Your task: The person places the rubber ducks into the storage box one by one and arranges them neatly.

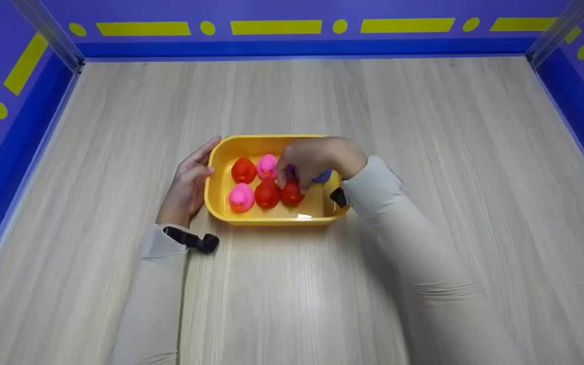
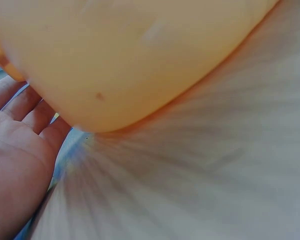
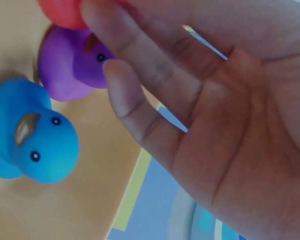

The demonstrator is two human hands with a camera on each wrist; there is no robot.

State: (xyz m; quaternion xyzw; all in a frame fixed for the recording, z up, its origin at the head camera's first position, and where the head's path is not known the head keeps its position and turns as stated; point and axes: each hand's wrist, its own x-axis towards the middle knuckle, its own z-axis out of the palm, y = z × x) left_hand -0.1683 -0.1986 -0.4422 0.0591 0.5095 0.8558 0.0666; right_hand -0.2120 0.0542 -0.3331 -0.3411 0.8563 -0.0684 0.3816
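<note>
A yellow plastic tub (image 1: 271, 221) holds several rubber ducks. At its left end my left hand (image 1: 186, 185) holds the rim, thumb at the edge and fingers along the outside wall. My right hand (image 1: 312, 159) reaches in from the right and pinches a red duck (image 1: 292, 194) in the front row. Left of that duck sit another red duck (image 1: 267, 194) and a pink duck (image 1: 241, 196). Behind are a red duck (image 1: 243, 170) and a pink duck (image 1: 267, 166). In the right wrist view, a purple duck (image 3: 65, 65) and a blue duck (image 3: 45, 145) lie near my fingers.
The tub stands on a light wood-grain table (image 1: 282, 294). Blue walls with yellow marks (image 1: 276, 27) enclose the table at the back and both sides. A black wrist camera (image 1: 208, 244) sits on the left sleeve, beside the tub's front left corner.
</note>
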